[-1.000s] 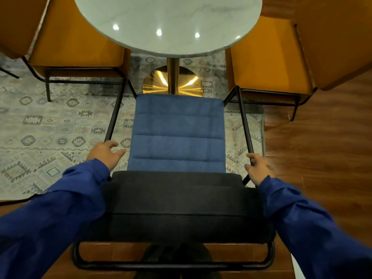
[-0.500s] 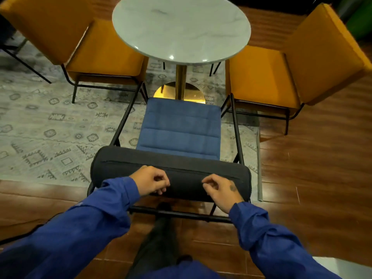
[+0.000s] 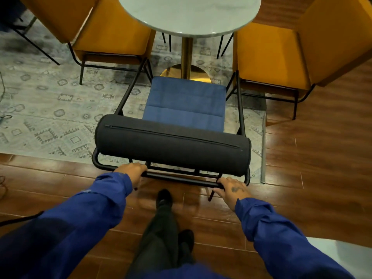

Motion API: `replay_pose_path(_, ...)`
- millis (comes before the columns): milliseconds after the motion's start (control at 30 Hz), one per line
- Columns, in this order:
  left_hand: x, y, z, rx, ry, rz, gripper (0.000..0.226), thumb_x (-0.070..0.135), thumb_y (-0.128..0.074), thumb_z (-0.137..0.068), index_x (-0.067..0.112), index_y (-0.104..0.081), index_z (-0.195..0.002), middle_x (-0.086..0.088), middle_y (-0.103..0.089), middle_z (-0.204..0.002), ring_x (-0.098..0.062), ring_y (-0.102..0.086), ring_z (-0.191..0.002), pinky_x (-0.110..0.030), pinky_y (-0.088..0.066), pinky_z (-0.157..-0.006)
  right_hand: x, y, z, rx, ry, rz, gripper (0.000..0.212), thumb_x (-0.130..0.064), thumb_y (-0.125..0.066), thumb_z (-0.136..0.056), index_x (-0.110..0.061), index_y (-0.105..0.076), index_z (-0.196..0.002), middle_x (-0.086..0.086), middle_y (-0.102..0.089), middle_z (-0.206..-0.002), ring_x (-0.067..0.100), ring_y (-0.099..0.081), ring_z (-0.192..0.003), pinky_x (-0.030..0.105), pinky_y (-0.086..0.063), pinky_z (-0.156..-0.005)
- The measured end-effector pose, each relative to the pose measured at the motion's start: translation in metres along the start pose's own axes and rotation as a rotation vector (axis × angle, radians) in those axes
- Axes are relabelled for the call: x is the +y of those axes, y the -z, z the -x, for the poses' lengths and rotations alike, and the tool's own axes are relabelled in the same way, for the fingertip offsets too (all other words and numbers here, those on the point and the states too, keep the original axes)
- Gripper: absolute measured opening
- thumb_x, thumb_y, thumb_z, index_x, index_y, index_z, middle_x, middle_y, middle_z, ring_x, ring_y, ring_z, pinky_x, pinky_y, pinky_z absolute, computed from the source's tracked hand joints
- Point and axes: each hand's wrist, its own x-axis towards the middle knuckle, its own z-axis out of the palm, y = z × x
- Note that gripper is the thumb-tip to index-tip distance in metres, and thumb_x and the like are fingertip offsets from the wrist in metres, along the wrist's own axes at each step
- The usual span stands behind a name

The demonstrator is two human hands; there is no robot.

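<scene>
A chair with a blue seat (image 3: 185, 102) and a dark grey bolster back (image 3: 173, 144) stands in front of me, facing the round marble table (image 3: 189, 15). Its black metal frame (image 3: 181, 177) runs behind the bolster. My left hand (image 3: 131, 171) grips the rear frame bar near its left end. On the same bar near the right end my right hand (image 3: 231, 189) holds on, fingers curled over it. Both sleeves are blue.
Two mustard-yellow chairs (image 3: 112, 31) (image 3: 281, 55) flank the table, close to the blue chair's front corners. A patterned rug (image 3: 46, 109) lies under the table; I stand on wooden floor (image 3: 314, 170). My dark-trousered leg and shoe (image 3: 164, 198) reach toward the chair.
My hands left the chair's side rails, passed over the bolster top, and now grip the rear frame bar. The chair sits farther from me, closer to the table.
</scene>
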Motion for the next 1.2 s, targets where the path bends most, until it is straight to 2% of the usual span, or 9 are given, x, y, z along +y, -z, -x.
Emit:
replay_pose_path(200, -0.016, 0.007, -0.008, -0.064, -0.184, 0.065, 0.026, 0.032, -0.052, -0.091, 0.024, -0.054, -0.115, -0.007, -0.064, -0.112, -0.024, -0.062, -0.099, -0.036, -0.051, -0.088, -0.001, 0.004, -0.007, -0.053, 0.019, 0.046, 0.044, -0.056, -0.041, -0.091, -0.025, -0.050, -0.121, 0.006, -0.061, -0.109, 0.029, -0.054, -0.108, 0.040, -0.033, -0.092)
replay_pose_path(300, -0.020, 0.014, -0.014, -0.089, -0.266, 0.098, 0.030, 0.034, -0.051, -0.091, 0.026, -0.053, -0.120, -0.004, -0.065, -0.114, -0.021, -0.062, -0.101, -0.033, -0.051, -0.089, -0.003, 0.010, -0.011, -0.040, -0.001, 0.057, 0.044, -0.059, -0.041, -0.090, -0.026, -0.053, -0.116, 0.004, -0.063, -0.106, 0.026, -0.054, -0.107, 0.039, -0.030, -0.091)
replay_pose_path(433, -0.023, 0.031, -0.025, -0.051, -0.280, 0.020, 0.037, 0.039, -0.045, -0.093, 0.025, -0.048, -0.127, -0.006, -0.062, -0.118, -0.024, -0.060, -0.104, -0.035, -0.050, -0.089, -0.001, 0.030, -0.023, -0.011, -0.007, 0.061, 0.046, -0.062, -0.039, -0.089, -0.029, -0.051, -0.118, 0.002, -0.062, -0.105, 0.024, -0.054, -0.107, 0.039, -0.028, -0.092)
replay_pose_path(567, -0.026, 0.063, -0.049, 0.027, -0.305, 0.033, 0.035, 0.041, -0.046, -0.093, 0.023, -0.052, -0.122, -0.007, -0.064, -0.111, -0.025, -0.061, -0.097, -0.033, -0.048, -0.081, 0.007, 0.059, -0.046, 0.057, 0.013, 0.011, 0.065, -0.076, -0.023, -0.078, -0.031, -0.051, -0.114, -0.002, -0.061, -0.098, 0.022, -0.055, -0.101, 0.038, -0.027, -0.091)
replay_pose_path(633, -0.030, 0.078, -0.060, 0.051, -0.315, 0.048, 0.034, 0.041, -0.047, -0.092, 0.021, -0.054, -0.119, -0.008, -0.065, -0.107, -0.025, -0.061, -0.094, -0.033, -0.046, -0.078, 0.012, 0.072, -0.061, 0.101, 0.028, -0.010, 0.056, -0.074, -0.029, -0.081, -0.032, -0.052, -0.109, -0.004, -0.060, -0.095, 0.022, -0.056, -0.097, 0.037, -0.026, -0.087)
replay_pose_path(767, -0.039, 0.108, -0.084, 0.070, -0.324, 0.066, 0.036, 0.039, -0.049, -0.092, 0.016, -0.056, -0.120, -0.011, -0.066, -0.106, -0.028, -0.061, -0.095, -0.036, -0.049, -0.084, 0.013, 0.094, -0.092, 0.141, 0.051, -0.070, 0.035, -0.064, -0.042, -0.087, -0.033, -0.051, -0.098, -0.005, -0.060, -0.088, 0.020, -0.056, -0.094, 0.038, -0.026, -0.085)
replay_pose_path(933, -0.049, 0.137, -0.108, 0.110, -0.332, 0.102, 0.034, 0.037, -0.052, -0.091, 0.014, -0.058, -0.116, -0.013, -0.067, -0.102, -0.031, -0.062, -0.094, -0.037, -0.049, -0.082, 0.009, 0.119, -0.124, 0.204, 0.057, -0.070, 0.032, -0.063, -0.044, -0.086, -0.032, -0.052, -0.093, -0.005, -0.062, -0.085, 0.020, -0.058, -0.090, 0.039, -0.027, -0.083)
replay_pose_path(1100, -0.058, 0.152, -0.129, 0.080, -0.323, 0.105, 0.034, 0.037, -0.052, -0.091, 0.013, -0.058, -0.115, -0.013, -0.066, -0.105, -0.032, -0.061, -0.096, -0.045, -0.050, -0.086, 0.003, 0.133, -0.146, 0.239, 0.038, -0.023, 0.032, -0.063, -0.043, -0.087, -0.033, -0.052, -0.093, -0.006, -0.061, -0.086, 0.021, -0.057, -0.090, 0.038, -0.025, -0.080)
replay_pose_path(1200, -0.059, 0.148, -0.139, 0.093, -0.314, 0.100, 0.035, 0.037, -0.051, -0.092, 0.014, -0.057, -0.118, -0.013, -0.066, -0.104, -0.031, -0.061, -0.095, -0.043, -0.050, -0.086, -0.001, 0.132, -0.155, 0.209, -0.003, 0.013, 0.031, -0.062, -0.043, -0.087, -0.033, -0.052, -0.093, -0.005, -0.061, -0.090, 0.022, -0.056, -0.092, 0.041, -0.028, -0.085)
